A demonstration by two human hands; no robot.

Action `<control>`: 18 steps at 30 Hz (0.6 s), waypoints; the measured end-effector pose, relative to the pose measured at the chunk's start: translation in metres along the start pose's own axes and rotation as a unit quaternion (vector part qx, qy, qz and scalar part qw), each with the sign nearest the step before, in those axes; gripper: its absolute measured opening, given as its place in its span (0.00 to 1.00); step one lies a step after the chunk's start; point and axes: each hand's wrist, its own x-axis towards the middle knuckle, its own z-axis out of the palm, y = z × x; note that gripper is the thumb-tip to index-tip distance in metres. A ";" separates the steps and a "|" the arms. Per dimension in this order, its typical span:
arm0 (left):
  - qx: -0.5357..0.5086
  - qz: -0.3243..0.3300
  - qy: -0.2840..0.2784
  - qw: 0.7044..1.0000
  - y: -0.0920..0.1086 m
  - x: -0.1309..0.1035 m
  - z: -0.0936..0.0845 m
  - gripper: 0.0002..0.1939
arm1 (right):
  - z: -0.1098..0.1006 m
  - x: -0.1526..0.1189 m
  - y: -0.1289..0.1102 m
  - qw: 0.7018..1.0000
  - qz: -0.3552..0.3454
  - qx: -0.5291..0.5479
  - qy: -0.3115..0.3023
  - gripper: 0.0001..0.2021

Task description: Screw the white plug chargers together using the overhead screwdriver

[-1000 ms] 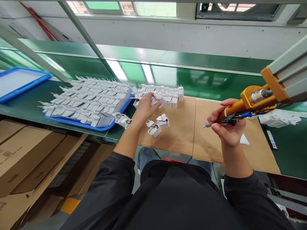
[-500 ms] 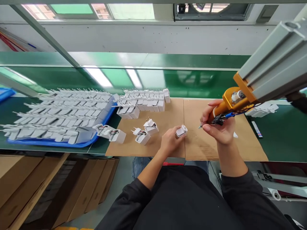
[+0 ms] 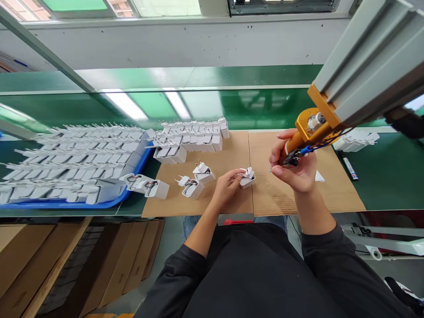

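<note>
My left hand (image 3: 228,185) holds a white charger plug housing (image 3: 247,178) down on the cardboard mat (image 3: 232,198), prongs up. My right hand (image 3: 293,165) grips an orange suspended screwdriver (image 3: 306,134); its tip points left, a short way right of the housing. Two more open housings (image 3: 195,181) lie left of my left hand. Another two housings (image 3: 145,185) sit at the mat's left edge.
A blue tray (image 3: 99,203) packed with rows of white housings fills the left. A block of upright housings (image 3: 192,139) stands at the mat's back. A grey aluminium rail (image 3: 371,62) carries the screwdriver. A marker pen (image 3: 350,168) and more housings (image 3: 356,140) lie right. Cardboard boxes (image 3: 49,260) sit below.
My left hand took a housing from the back block, carried it right and set it on the mat near the screwdriver. The view shifted rightward.
</note>
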 end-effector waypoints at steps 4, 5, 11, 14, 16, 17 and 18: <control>0.102 0.035 -0.011 0.994 -0.011 -0.008 0.006 0.32 | -0.001 -0.002 -0.001 1.000 0.019 -0.012 -0.001 0.25; 0.139 0.045 -0.012 0.989 -0.014 -0.008 0.009 0.35 | 0.000 -0.002 -0.001 1.000 0.020 -0.013 -0.003 0.24; 0.261 0.066 0.052 0.962 -0.014 0.001 0.029 0.24 | 0.009 0.001 -0.001 1.000 0.016 -0.015 -0.018 0.26; 0.245 0.052 0.089 0.964 -0.005 0.000 0.041 0.23 | 0.012 0.002 0.000 0.999 0.019 -0.018 -0.028 0.30; 0.221 0.052 0.083 0.970 0.005 -0.005 0.042 0.24 | 0.014 0.003 0.000 0.999 0.024 -0.016 -0.037 0.31; 0.211 0.059 0.066 0.974 0.012 -0.010 0.036 0.24 | 0.015 0.004 0.000 0.999 0.027 -0.017 -0.040 0.32; 0.201 0.069 0.045 0.976 0.018 -0.016 0.026 0.23 | 0.016 0.004 0.000 0.998 0.031 -0.019 -0.041 0.32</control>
